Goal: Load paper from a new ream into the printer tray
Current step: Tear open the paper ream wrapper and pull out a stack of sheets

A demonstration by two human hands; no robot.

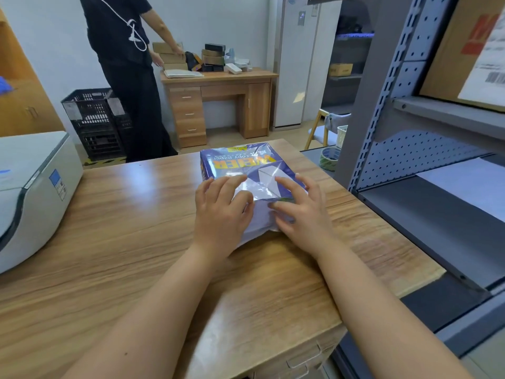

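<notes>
A ream of copy paper [240, 162] in a shiny blue wrapper with yellow lettering lies flat on the wooden desk [114, 242], a little right of centre. My left hand [221, 212] rests on the ream's near left corner, fingers spread on the wrapper. My right hand [303, 212] lies on its near right corner, fingers pointing left across the torn white end flap [259, 214]. The wrapper's near end looks crumpled and partly opened. A grey-white printer [32, 187] stands at the desk's left edge; I cannot see its tray.
A grey metal shelf rack [426, 187] stands close on the right, with white sheets [470, 184] on one shelf and a cardboard box [461, 50] above. A person in black [128, 77] stands at the far desk [218, 99]. Black crates [95, 121] sit on the floor.
</notes>
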